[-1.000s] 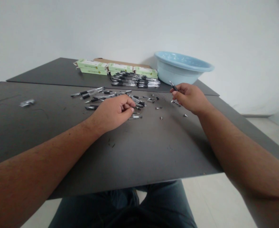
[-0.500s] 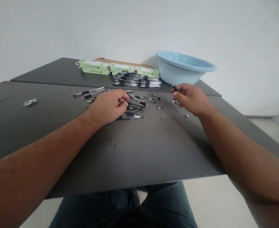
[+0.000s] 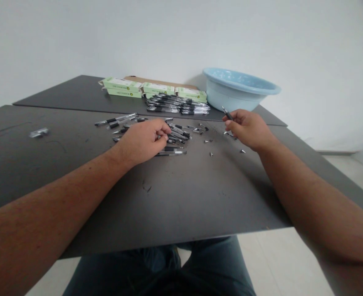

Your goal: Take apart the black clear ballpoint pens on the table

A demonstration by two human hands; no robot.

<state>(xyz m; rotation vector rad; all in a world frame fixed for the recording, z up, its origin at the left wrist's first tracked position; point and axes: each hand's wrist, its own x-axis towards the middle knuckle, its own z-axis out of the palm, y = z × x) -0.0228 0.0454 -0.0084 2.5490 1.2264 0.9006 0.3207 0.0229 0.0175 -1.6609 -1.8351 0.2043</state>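
Observation:
My right hand is closed around a black-gripped pen, whose pointed metal tip sticks up and away to the left. Low over a loose heap of clear and black pens is my left hand. Its fingers are curled together, and whatever may be between them is hidden. Small silver cone tips lie scattered on the dark table between and below my hands. A few pen parts rest right of the heap.
Behind the heap lies a neat stack of pens in front of green-and-white boxes. A light blue basin stands at the back right. Small clear pieces lie at far left. A seam crosses the table.
My left hand has shifted slightly right and down over the heap. My right hand keeps holding the pen in nearly the same place.

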